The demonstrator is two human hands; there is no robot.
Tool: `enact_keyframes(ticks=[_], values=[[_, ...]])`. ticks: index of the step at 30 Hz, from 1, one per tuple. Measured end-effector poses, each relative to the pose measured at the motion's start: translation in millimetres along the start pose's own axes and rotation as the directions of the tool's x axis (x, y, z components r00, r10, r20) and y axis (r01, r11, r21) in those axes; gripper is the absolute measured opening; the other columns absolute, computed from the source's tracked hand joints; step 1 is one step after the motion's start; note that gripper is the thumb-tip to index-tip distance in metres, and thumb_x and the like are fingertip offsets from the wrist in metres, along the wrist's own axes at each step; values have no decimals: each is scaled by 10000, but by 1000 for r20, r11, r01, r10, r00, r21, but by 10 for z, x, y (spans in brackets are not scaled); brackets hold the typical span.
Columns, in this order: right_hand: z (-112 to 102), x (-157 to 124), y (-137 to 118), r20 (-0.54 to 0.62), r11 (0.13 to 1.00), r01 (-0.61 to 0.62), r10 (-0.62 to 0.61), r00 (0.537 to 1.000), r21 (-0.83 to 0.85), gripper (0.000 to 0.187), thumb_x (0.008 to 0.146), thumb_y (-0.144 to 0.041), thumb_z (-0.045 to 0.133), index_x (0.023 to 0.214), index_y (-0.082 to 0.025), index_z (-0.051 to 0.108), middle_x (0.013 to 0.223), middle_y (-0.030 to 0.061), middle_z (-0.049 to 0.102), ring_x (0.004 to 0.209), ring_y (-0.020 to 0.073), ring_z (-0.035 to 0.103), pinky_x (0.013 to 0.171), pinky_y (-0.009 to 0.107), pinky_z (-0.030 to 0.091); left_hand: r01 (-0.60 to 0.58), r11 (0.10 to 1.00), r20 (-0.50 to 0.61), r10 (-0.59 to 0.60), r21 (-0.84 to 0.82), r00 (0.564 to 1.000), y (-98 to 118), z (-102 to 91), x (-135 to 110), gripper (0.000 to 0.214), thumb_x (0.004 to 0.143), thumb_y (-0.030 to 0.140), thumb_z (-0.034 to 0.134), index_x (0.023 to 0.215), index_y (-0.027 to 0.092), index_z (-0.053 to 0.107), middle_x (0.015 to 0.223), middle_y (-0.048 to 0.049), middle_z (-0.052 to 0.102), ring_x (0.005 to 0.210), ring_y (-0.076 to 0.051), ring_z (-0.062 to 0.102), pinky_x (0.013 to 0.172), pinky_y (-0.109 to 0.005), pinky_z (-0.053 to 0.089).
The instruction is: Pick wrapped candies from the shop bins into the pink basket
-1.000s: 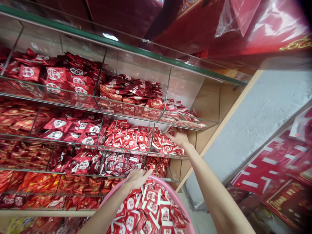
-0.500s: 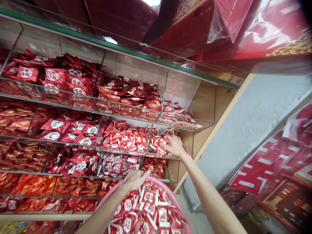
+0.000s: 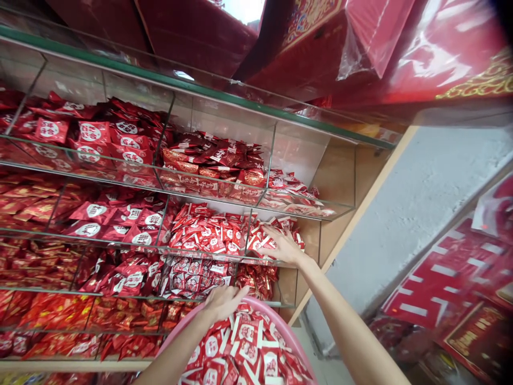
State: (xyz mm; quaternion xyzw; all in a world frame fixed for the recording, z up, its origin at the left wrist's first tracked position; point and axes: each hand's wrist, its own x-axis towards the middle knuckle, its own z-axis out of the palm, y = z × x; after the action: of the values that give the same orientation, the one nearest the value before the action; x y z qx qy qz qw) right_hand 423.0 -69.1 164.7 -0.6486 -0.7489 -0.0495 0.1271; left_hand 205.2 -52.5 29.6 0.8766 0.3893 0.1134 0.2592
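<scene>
My right hand lies flat with fingers spread on a heap of small red-and-white packets in the right-hand compartment of the second glass shelf. My left hand rests at the far rim of a pink basin, its fingers curled over the edge. The basin sits low in the view and is piled with red-and-white packets of the same kind.
Several glass shelves with dividers hold red packets of different kinds, such as dark red ones above. Large red boxes hang overhead. A grey wall stands to the right, with red printed sheets beside it.
My right hand slid leftward across the packets in the shelf compartment and flattened out on them. My left hand stayed at the basin's rim.
</scene>
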Motion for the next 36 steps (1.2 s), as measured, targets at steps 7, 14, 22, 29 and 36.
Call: enact_keyframes(ticks=[7, 14, 22, 29, 36], values=[[-63, -35, -23, -145, 996, -17, 30, 989, 90, 640, 785, -561, 456, 1330, -244, 346, 1335, 95, 429, 1238, 252, 360, 1022, 459, 199, 17, 1000, 4, -17, 4, 1000, 16, -12, -14, 795, 789, 687, 11, 665, 188, 616, 643, -58, 632, 654, -198, 592, 644, -292, 382], [-126, -144, -95, -223, 999, -41, 33, 974, -29, 357, 796, -506, 483, 1012, -239, 578, 1054, 58, 584, 988, 220, 492, 825, 362, 348, 9, 1000, -5, -9, 0, 1000, 22, -17, -30, 786, 791, 682, 7, 658, 194, 609, 624, -56, 624, 623, -203, 587, 632, -301, 385], [-81, -95, -132, 8, 996, -85, 85, 996, 3, 338, 768, -505, 517, 939, -232, 617, 1008, 55, 597, 966, 238, 501, 805, 398, 333, 25, 1000, -13, -25, 7, 1000, 28, -14, -26, 782, 796, 672, 10, 662, 194, 614, 640, -62, 627, 651, -208, 593, 644, -300, 386], [-120, -63, -203, 77, 993, -117, 119, 990, -21, 338, 724, -499, 576, 937, -242, 626, 1024, 58, 596, 1011, 260, 485, 859, 448, 308, 17, 1000, -3, -17, 15, 1000, 61, -59, -44, 801, 792, 675, 1, 666, 189, 625, 658, -75, 637, 670, -220, 598, 658, -314, 393], [-136, -75, -226, 74, 992, -128, 127, 989, 10, 329, 703, -451, 625, 966, -253, 609, 1021, 42, 608, 992, 249, 506, 848, 420, 329, 14, 1000, 8, -14, 28, 1000, 26, -29, -15, 794, 788, 685, 15, 691, 196, 633, 676, -70, 646, 690, -227, 608, 663, -315, 398]])
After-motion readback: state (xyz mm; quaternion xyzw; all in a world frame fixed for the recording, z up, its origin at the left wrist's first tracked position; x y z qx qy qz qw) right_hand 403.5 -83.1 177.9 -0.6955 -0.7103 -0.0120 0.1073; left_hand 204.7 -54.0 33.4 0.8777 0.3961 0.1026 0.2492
